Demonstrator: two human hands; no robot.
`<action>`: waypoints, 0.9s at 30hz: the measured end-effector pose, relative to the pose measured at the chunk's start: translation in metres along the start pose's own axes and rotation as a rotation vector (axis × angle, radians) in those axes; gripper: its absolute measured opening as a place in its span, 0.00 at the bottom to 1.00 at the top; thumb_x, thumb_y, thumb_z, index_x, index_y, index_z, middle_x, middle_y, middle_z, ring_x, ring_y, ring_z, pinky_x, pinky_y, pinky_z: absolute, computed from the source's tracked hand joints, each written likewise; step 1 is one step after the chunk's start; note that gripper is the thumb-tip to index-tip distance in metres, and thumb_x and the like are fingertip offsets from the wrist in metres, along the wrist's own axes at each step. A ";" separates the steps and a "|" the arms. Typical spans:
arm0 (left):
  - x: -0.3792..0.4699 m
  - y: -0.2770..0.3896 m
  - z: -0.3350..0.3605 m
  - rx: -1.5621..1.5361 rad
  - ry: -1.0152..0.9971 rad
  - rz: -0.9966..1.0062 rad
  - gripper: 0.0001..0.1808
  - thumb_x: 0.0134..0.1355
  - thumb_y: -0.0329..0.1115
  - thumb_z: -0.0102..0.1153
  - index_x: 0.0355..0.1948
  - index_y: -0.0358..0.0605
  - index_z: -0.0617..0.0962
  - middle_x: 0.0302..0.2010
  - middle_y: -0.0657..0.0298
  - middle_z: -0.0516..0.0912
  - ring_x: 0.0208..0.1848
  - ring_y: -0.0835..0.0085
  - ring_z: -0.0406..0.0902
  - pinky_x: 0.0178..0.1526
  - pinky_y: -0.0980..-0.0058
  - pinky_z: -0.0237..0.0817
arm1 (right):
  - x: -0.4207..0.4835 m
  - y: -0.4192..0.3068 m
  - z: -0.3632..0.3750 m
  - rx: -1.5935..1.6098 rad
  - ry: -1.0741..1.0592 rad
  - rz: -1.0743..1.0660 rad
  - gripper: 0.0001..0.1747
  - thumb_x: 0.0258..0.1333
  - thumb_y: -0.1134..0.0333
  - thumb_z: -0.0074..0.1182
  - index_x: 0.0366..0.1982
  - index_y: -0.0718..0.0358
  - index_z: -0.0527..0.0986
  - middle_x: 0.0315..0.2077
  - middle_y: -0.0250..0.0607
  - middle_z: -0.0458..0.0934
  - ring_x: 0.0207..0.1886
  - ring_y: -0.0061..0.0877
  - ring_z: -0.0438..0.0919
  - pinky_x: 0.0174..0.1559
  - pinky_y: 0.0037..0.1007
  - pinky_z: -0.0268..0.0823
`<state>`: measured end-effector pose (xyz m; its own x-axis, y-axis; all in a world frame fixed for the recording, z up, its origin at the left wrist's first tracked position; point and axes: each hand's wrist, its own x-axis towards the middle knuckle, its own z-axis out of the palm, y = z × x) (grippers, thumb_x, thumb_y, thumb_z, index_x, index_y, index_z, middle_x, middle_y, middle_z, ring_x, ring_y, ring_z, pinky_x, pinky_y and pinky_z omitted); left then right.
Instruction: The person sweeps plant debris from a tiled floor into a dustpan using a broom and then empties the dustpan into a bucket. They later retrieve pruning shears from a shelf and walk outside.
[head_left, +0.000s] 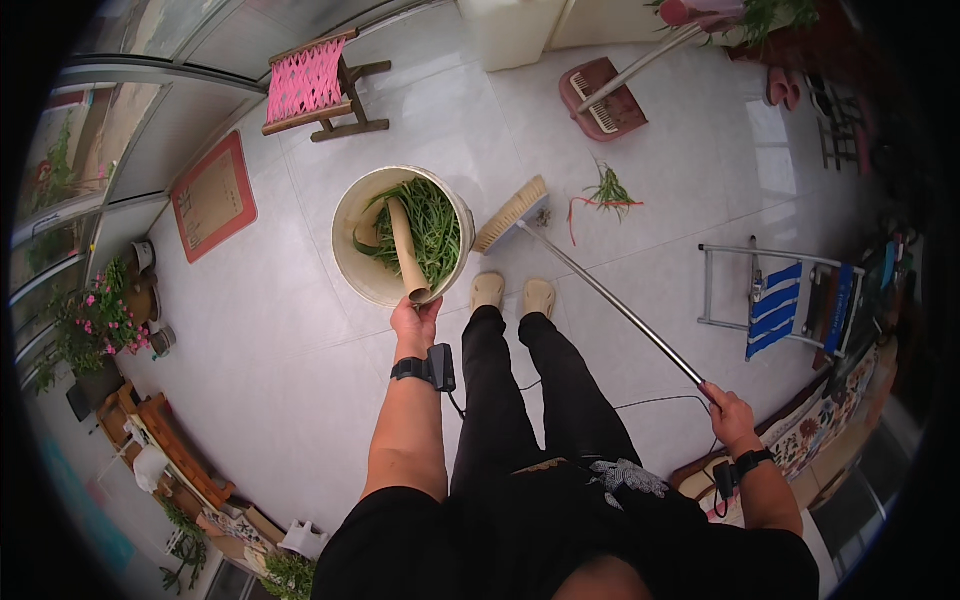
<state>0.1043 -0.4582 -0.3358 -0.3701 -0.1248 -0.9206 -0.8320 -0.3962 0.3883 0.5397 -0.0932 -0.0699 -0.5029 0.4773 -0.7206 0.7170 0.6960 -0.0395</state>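
My left hand (416, 322) grips the near rim of a white plastic bucket (349, 259). Green leaves (439, 232) fill part of the bucket, and a tan cardboard tube (405, 247) leans in it against the near rim. In my right hand (729, 414) is the end of a metal handle belonging to a push broom (514, 214). The broom's bristles rest on the floor just right of the bucket, with a little debris beside its head. Further right lies a small bunch of green leaves (611, 189) with a red strip (607, 202).
A red dustpan (622, 112) with a second broom stands at the upper right. A stool with pink webbing (307, 82) is at the upper left, near a red-edged mat (217, 199). A blue-strapped folding chair (776, 300) stands right. Thin cables run by my legs.
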 end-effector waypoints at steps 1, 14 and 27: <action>0.017 -0.005 0.010 0.010 -0.030 0.001 0.16 0.63 0.29 0.46 0.50 0.30 0.72 0.48 0.47 0.78 0.48 0.52 0.78 0.53 0.52 0.73 | -0.002 -0.004 0.011 0.014 0.027 -0.002 0.24 0.54 0.68 0.53 0.54 0.40 0.73 0.28 0.46 0.76 0.32 0.46 0.77 0.35 0.45 0.70; 0.207 -0.096 0.089 0.140 -0.081 -0.143 0.18 0.65 0.31 0.42 0.52 0.29 0.67 0.52 0.44 0.72 0.50 0.48 0.75 0.53 0.50 0.74 | 0.013 0.014 0.091 0.142 0.031 0.063 0.24 0.51 0.73 0.55 0.52 0.51 0.74 0.28 0.46 0.76 0.32 0.44 0.78 0.33 0.41 0.70; 0.190 -0.074 0.074 -0.009 -0.052 -0.075 0.18 0.58 0.22 0.42 0.50 0.26 0.65 0.51 0.42 0.72 0.53 0.47 0.74 0.58 0.49 0.71 | 0.004 0.020 0.100 0.049 -0.010 0.072 0.27 0.50 0.72 0.55 0.54 0.49 0.73 0.28 0.45 0.75 0.30 0.43 0.77 0.30 0.43 0.69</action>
<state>0.0651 -0.3856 -0.5358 -0.3283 -0.0476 -0.9434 -0.8546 -0.4104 0.3181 0.6003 -0.1304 -0.1428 -0.4448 0.5195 -0.7296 0.7740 0.6328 -0.0213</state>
